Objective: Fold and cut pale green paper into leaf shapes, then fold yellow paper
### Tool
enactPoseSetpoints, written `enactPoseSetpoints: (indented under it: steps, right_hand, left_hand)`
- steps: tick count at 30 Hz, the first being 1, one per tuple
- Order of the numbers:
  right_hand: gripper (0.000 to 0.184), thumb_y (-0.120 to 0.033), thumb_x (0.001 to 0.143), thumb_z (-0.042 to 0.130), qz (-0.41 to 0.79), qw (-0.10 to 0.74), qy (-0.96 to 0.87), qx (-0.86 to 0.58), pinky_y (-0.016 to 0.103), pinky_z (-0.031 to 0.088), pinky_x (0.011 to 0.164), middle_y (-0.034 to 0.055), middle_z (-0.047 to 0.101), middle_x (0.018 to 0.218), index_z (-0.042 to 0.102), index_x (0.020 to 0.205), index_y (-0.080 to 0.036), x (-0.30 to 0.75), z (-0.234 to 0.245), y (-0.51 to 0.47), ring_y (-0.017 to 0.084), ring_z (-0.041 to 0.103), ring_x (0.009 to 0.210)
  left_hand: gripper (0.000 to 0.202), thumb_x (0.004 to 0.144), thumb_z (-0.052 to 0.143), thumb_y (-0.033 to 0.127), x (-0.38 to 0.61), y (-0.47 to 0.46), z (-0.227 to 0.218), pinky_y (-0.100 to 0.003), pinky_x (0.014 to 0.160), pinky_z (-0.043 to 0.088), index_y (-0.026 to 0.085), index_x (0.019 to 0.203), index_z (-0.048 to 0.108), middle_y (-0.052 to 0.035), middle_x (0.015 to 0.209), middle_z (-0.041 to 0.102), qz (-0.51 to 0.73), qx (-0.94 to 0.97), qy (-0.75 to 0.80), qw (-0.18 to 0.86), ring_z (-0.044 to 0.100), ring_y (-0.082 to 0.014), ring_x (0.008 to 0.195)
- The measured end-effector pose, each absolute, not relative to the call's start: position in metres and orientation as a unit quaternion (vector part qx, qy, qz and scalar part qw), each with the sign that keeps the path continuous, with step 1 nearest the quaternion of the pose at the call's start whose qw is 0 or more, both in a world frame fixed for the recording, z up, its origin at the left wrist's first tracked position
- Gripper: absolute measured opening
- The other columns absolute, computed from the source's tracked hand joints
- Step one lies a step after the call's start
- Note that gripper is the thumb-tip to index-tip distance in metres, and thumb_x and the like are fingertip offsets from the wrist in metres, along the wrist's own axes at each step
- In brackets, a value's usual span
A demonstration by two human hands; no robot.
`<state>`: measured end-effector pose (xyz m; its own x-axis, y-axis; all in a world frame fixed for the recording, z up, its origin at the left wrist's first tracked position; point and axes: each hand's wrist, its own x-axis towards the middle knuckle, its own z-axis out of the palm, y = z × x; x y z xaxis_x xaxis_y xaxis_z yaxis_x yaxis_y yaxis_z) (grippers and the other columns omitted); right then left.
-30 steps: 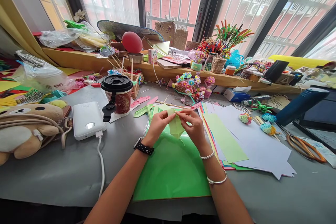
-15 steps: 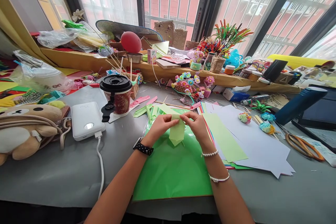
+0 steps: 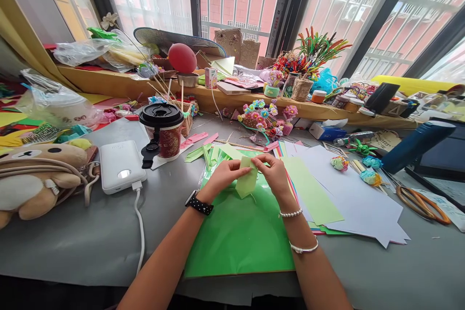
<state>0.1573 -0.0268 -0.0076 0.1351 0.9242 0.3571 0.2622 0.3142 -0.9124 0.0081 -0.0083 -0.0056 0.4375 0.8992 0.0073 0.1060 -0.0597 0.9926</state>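
Above a shiny green sheet (image 3: pixel 240 247), a small pale green folded paper (image 3: pixel 246 184) hangs between my two hands, its pointed end downward. My left hand (image 3: pixel 227 177) pinches its left side, the thumb lying across the front. My right hand (image 3: pixel 271 172) grips its upper right corner between thumb and fingertips. Behind my left hand lie several folded green paper strips (image 3: pixel 212 155). Beside my right wrist rests a flat light green paper strip (image 3: pixel 312 189) on a stack of white paper (image 3: pixel 359 198).
A lidded coffee cup (image 3: pixel 165 135) and a white power bank (image 3: pixel 121 167) with its cable stand left. A plush bear (image 3: pixel 36 179) lies farther left. Scissors (image 3: pixel 423 203), paper buds (image 3: pixel 370 177) and a blue bottle (image 3: pixel 417 145) are right. Crochet flowers (image 3: pixel 259 114) stand at the back.
The folded green paper has tilted, its lower tip swinging slightly up, and more of its top edge shows between my fingers. Both hands keep nearly the same place.
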Motion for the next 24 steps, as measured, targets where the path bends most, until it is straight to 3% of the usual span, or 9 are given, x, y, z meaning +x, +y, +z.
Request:
enactPoseSetpoints:
  steps: [12,24]
  right_hand:
    - [0.020,-0.036,0.067,0.060,0.286,0.553,-0.604,-0.498,0.025,0.044,0.055,0.0042,0.057,0.070,0.060,0.065,-0.016,0.1556,-0.0045,-0.0291,0.016,0.053,0.067]
    - [0.025,-0.039,0.065,0.061,0.391,0.525,-0.576,-0.490,0.024,0.039,0.054,0.0013,0.058,0.063,0.062,0.067,-0.015,0.1585,-0.0072,-0.0269,0.012,0.049,0.058]
  left_hand:
    - [0.034,0.061,0.063,0.041,0.0081,-0.0108,-0.0022,-0.023,0.059,0.039,0.012,0.078,0.066,-0.0046,0.077,0.066,0.360,0.627,0.400,0.562,0.056,-0.0161,0.070]
    - [0.033,0.061,0.063,0.040,0.0062,-0.0101,-0.0029,-0.024,0.058,0.040,0.011,0.076,0.067,-0.0062,0.076,0.067,0.350,0.633,0.406,0.559,0.057,-0.0174,0.068]
